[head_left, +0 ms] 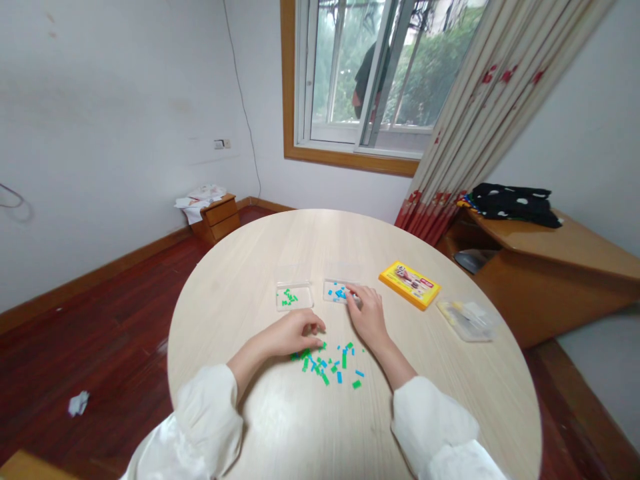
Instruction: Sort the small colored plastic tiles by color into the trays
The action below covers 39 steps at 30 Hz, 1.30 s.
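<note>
Green and blue pieces lie in a loose pile on the round table. My left hand hovers at the pile's upper left edge, fingers curled; whether anything is between them is hidden. Behind it stands a clear tray with several green pieces inside. Another clear tray, to its right, contains blue pieces. My right hand is over this second tray's right side, its fingertips near the blue pieces, and I cannot make out whether they hold one.
A yellow box lies on the table's right side, beside a clear plastic case. Further right is a wooden desk with black cloth on top. A small cabinet stands beyond the table's back left edge.
</note>
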Available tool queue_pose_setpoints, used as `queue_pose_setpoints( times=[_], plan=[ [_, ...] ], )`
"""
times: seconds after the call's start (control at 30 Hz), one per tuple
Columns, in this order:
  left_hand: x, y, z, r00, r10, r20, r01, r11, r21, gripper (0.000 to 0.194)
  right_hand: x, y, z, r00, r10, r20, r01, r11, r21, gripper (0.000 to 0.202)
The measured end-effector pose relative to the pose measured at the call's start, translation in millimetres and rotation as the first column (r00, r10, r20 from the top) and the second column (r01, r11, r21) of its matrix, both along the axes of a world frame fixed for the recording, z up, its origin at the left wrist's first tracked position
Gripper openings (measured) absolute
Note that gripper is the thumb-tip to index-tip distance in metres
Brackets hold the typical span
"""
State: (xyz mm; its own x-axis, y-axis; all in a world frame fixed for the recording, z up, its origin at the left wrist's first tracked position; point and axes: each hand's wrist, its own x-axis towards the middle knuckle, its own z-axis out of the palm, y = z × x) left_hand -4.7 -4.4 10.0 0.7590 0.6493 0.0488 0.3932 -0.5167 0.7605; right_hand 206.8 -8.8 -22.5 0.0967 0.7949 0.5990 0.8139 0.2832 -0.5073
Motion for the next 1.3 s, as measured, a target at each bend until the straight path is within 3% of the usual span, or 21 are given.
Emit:
queue_pose_setpoints(
  times=[0.07, 0.17, 0.5, 1.0, 1.3],
  plan=[
    [2.6, -3.4, -0.9, 0.997, -0.072, -0.038, 0.074, 0.996, 0.059, 0.029, -1.6, -2.7, 0.4, 0.999, 0.031, -0.016, -0.031, 0.999, 0.015, 0.025],
    [5.6, -6.6, -3.8, 0.989, -0.119, -0.089, 0.128, 0.985, 0.116, 0.026, -3.8, -5.0, 0.3, 0.997, 0.075, -0.036, -0.074, 0.997, 0.033, 0.022],
    [8.7, -7.5, -8.1, 0.990, -0.083, -0.114, 0.099, 0.985, 0.142, 0.015, -8.0, -6.5, 1.5, 0.988, 0.136, -0.075, -0.134, 0.990, 0.034, 0.019],
    [11.0, -9.1, -6.6, 0.991, -0.050, -0.128, 0.074, 0.978, 0.196, 0.016, -9.0, -4.6, -1.5, 0.987, 0.154, -0.053, -0.152, 0.987, 0.046, 0.017],
    [10.2, -13.2, -2.1, 0.986, -0.127, -0.110, 0.147, 0.968, 0.204, 0.023, -9.4, -5.4, -1.1, 0.986, 0.158, -0.052, -0.157, 0.987, 0.037, 0.017]
  ],
)
